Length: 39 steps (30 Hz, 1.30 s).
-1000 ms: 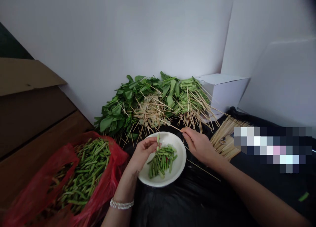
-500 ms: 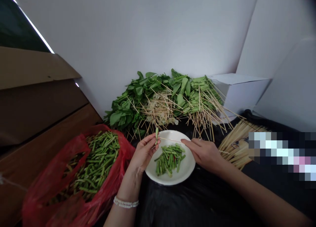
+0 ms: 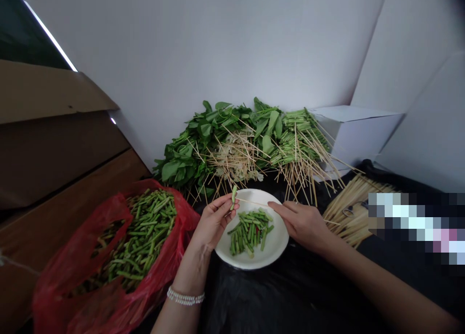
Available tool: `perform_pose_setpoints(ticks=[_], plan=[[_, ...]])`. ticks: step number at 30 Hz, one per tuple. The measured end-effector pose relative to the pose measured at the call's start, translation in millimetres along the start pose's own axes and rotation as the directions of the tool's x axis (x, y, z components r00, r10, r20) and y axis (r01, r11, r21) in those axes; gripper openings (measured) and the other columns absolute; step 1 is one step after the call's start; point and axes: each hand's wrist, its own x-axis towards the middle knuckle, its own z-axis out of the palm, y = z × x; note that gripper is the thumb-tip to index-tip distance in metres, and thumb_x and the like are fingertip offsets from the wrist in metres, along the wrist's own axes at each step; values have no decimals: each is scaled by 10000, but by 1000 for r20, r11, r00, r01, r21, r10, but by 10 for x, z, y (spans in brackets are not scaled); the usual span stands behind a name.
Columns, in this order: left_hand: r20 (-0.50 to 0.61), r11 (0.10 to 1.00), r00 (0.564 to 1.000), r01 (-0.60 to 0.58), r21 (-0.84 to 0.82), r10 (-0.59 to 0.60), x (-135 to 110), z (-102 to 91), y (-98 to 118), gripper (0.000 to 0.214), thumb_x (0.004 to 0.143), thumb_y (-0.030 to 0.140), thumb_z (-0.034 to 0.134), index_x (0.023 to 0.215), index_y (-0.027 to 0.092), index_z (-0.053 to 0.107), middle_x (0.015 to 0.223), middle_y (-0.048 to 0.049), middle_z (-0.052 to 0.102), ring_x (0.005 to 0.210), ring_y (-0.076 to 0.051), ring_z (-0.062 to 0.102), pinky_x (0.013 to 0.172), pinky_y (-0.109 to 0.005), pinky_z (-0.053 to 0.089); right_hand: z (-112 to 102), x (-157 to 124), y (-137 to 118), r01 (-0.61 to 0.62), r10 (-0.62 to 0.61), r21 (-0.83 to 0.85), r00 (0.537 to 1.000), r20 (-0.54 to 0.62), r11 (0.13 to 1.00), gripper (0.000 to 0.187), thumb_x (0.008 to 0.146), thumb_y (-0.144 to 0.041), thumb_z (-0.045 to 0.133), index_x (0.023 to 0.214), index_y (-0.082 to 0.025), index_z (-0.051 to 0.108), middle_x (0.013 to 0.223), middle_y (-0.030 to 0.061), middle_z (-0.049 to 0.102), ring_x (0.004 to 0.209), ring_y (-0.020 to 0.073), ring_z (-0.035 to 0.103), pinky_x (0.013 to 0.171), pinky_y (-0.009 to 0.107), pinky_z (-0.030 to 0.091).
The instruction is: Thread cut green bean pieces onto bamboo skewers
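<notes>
My left hand [image 3: 216,218] pinches a short cut piece of green vegetable stem [image 3: 234,196], held upright over the bowl's far left rim. Between finger and thumb, my right hand [image 3: 300,222] grips a thin bamboo skewer [image 3: 254,202]. The skewer runs leftward to the stem; whether its tip has pierced the piece is too small to tell. Below both hands stands a white bowl [image 3: 244,263] with cut green stems [image 3: 250,233] in it. On the left, a red plastic bag [image 3: 183,205] gapes open, full of more cut stems [image 3: 145,232].
Behind the bowl lie leafy greens [image 3: 179,162], pale skewered pieces [image 3: 236,154] and skewered green stems [image 3: 290,140]. Loose bamboo skewers [image 3: 337,198] with scissors [image 3: 348,211] on them are at right. A white box [image 3: 363,135] stands behind; cardboard [image 3: 54,135] rises at left.
Both hands keep their holds on the stem piece and skewer, shifting very slightly right in view. The whole view has moved a little too.
</notes>
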Motion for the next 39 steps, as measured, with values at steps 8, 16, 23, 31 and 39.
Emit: perform_pose_setpoints(ticks=[8, 16, 23, 31, 39], plan=[[-29, 1000, 999, 27, -14, -28, -10, 50, -4, 253, 675, 124, 776, 923, 95, 734, 794, -68, 735, 657, -78, 638, 606, -144, 526, 13, -19, -9, -11, 11, 8, 1000, 7, 1000, 335, 967, -281, 373, 1157, -169, 626, 768, 42, 650, 668, 134, 614, 597, 240, 432], [11, 995, 996, 92, -27, -92, -28, 60, 14, 224, 656, 132, 789, 866, 73, 738, 734, -52, 710, 615, -63, 613, 584, -137, 511, 0, -21, -33, 19, -18, 50, 1000, -13, 999, 302, 962, -240, 388, 1118, -155, 633, 774, 40, 658, 659, 131, 615, 588, 238, 443], [21, 989, 992, 126, 78, -128, -66, 113, -22, 233, 632, 163, 811, 844, 93, 747, 713, -35, 700, 603, -51, 597, 597, -130, 488, 29, -35, -70, 22, -23, 109, 1000, 4, 994, 300, 954, -209, 387, 1125, -139, 623, 784, 43, 663, 675, 124, 620, 618, 227, 467], [140, 910, 986, 22, 414, -87, -128, 217, -117, 257, 682, 264, 776, 908, 145, 749, 872, -85, 736, 771, -164, 652, 737, -264, 487, -5, -12, -116, 46, -45, 40, 999, -25, 998, 299, 938, -184, 396, 1094, -132, 645, 749, 47, 656, 647, 132, 605, 600, 239, 452], [319, 72, 947, -321, 944, 42, -135, 134, -155, 98, 748, 266, 668, 774, 216, 749, 808, -58, 647, 789, -218, 578, 742, -330, 413, 0, -10, -67, -18, 19, 42, 1000, -23, 999, 307, 933, -166, 396, 1118, -136, 639, 739, 37, 640, 655, 125, 601, 604, 227, 432]])
